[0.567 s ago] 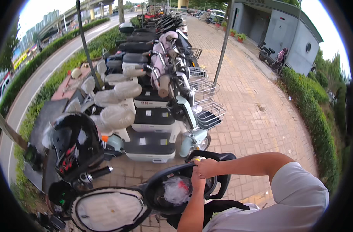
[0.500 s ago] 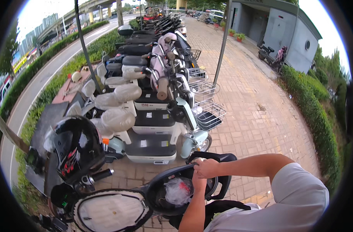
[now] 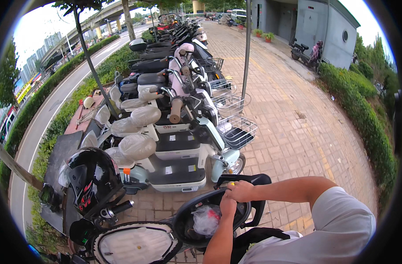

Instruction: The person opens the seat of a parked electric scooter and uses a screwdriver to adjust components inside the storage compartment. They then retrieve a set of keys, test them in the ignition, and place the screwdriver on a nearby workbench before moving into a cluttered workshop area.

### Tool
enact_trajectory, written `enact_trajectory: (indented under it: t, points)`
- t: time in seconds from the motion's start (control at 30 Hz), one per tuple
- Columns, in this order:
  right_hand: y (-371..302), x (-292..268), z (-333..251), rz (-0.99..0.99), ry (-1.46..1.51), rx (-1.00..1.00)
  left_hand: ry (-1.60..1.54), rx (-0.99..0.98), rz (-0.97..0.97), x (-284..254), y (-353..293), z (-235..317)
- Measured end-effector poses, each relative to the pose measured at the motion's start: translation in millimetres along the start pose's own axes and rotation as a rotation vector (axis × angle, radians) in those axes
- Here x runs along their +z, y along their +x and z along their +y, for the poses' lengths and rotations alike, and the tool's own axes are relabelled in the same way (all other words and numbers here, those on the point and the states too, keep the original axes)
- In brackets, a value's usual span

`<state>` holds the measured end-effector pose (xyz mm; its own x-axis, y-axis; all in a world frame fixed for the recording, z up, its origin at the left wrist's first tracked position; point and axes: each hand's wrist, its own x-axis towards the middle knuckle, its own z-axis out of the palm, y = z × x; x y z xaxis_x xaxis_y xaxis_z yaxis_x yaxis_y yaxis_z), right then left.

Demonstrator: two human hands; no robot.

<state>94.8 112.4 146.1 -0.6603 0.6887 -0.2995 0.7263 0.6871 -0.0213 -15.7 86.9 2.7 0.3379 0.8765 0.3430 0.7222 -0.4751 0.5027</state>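
Fingers bunched, left hand (image 3: 228,206) and right hand (image 3: 240,192) meet over the storage bin (image 3: 186,213); anything they hold is hidden. Its walls contain a plastic bag (image 3: 205,221); left of it, the seat (image 3: 135,244) lies open, presumably for access.

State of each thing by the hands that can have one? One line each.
Left hand: against the right hand, finger closure unclear
Right hand: fingers bent, grip unclear
Seat: flipped open, underside showing
Storage compartment: open, partly filled
Clear plastic bag: crumpled, inside the compartment
Black helmet: unworn, by the handlebar
Nearest pale-blue scooter: parked upright, seat plastic-wrapped
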Motion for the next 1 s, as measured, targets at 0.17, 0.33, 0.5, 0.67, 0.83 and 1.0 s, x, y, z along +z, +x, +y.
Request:
enact_trajectory:
  t: [0.17,0.33,0.5,0.67,0.83,1.0]
  points:
    - [-1.5,-1.2,-7.8,0.074,-0.061,-0.122,-0.138,-0.304,-0.137,-6.6,0.7,7.1]
    - [3.8,-23.3,-21.8,-0.004,-0.011,-0.052,-0.473,-0.205,-0.008,-14.5,-2.6,-3.3]
    - [0.9,-29.4,-11.6,-0.118,0.099,0.116,-0.387,-0.241,0.088,-26.5,-15.1,-11.9]
    - [-8.6,-19.5,2.5,0.111,0.198,-0.073,-0.183,-0.237,0.324,-35.5,2.0,-23.6]
    - [-9.4,-26.0,3.4,0.094,0.142,-0.064,-0.190,-0.193,0.021,-35.4,35.7,-50.1]
    - [-9.2,-24.0,3.6,0.061,0.273,0.177,-0.177,-0.146,-0.165,-25.3,63.7,-69.0]
